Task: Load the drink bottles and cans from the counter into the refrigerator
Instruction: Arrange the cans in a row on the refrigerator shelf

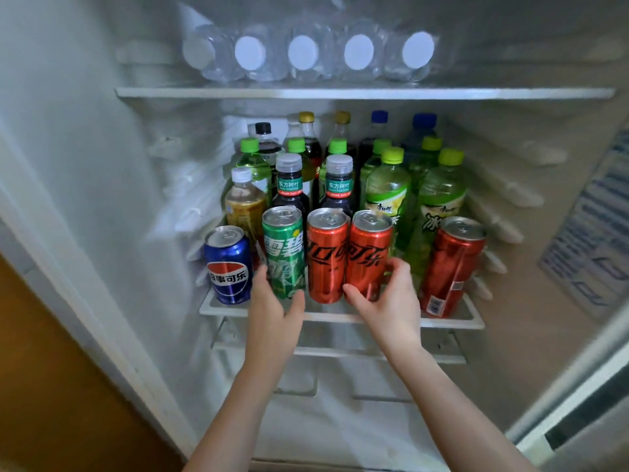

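Inside the open refrigerator, the middle shelf (pixel 452 323) carries a front row of cans: a blue cola can (pixel 228 264), a green soda can (pixel 283 250), a red cola can (pixel 326 253), a second red cola can (pixel 369 248) and a tilted red can (pixel 451 264) at the right. My left hand (pixel 275 301) is wrapped around the base of the green can. My right hand (pixel 388 294) grips the lower part of the second red can, which leans slightly left. Behind the cans stand several bottles, among them green tea bottles (pixel 388 189) and dark tea bottles (pixel 289 185).
The top shelf (pixel 340 93) holds several clear water bottles (pixel 303 52) lying with white caps facing out. Below the middle shelf are bare rails and a white lower compartment. The refrigerator door (pixel 592 212) stands open at the right; a wooden panel (pixel 51 386) is at the left.
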